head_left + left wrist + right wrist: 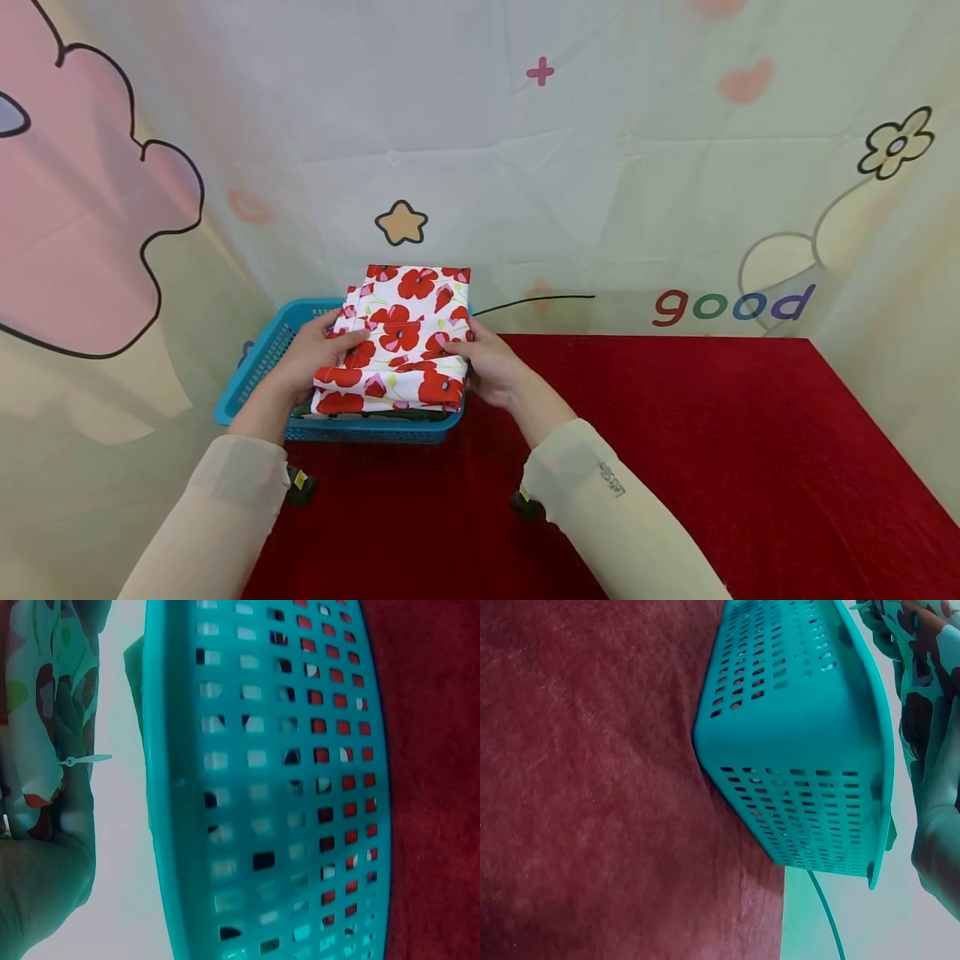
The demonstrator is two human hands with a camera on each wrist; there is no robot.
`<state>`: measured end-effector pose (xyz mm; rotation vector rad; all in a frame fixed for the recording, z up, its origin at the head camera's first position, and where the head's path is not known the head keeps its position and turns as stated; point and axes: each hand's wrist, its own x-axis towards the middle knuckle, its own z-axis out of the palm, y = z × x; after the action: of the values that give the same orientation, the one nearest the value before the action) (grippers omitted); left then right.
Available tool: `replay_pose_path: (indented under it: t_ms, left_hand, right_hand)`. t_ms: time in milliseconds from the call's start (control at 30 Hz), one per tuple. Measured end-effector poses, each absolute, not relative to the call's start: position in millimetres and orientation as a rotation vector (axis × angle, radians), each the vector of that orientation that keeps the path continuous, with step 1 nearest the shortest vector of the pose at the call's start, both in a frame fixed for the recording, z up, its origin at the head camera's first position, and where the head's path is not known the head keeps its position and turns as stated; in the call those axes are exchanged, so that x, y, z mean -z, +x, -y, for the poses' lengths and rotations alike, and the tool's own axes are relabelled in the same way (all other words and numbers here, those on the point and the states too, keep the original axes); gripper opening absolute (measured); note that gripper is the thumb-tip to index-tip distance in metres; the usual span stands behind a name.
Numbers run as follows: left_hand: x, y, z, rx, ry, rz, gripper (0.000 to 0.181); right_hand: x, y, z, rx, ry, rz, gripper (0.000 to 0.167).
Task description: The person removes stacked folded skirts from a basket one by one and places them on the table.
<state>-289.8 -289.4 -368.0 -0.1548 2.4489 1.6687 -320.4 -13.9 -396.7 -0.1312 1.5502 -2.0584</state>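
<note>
The flowered cloth [405, 342], folded in layers, is held up over the blue basket [258, 367]. Behind hangs a pale printed curtain [600, 208], which meets the back edge of the red-covered tabletop [660, 433]. That tabletop reaches well past the basket on the right, out to a slanting side edge, and also runs forward of it between the two arms. The basket sits on the left part, with holes through its walls and a smooth rim; inside it is a dark green thing [408, 414], mostly hidden beneath the cloth. Both wrist views show a gap between rim and cloth. The left hand [303, 358] pinches the cloth's left edge, thumb on top; the right hand's [489, 362] grip pinches the right edge likewise. A small zip pull [86, 760] sticks out near the left hand.
</note>
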Motion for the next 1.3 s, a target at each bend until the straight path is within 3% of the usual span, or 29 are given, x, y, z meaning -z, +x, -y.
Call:
replay_pose_path:
  t_ms: [867,1300]
  left_hand:
    - [373.9,-293.8,233.5,-1.685,-0.13,-2.5,0.078]
    - [377.0,-287.4,210.5,-1.653,-0.057,-2.512,0.085]
  right_hand:
    - [398.8,-317.5,-41.1,2.058,-0.175,-1.586,0.061]
    - [407.9,-313.9,-71.0,2.092,-0.122,-1.613,0.06]
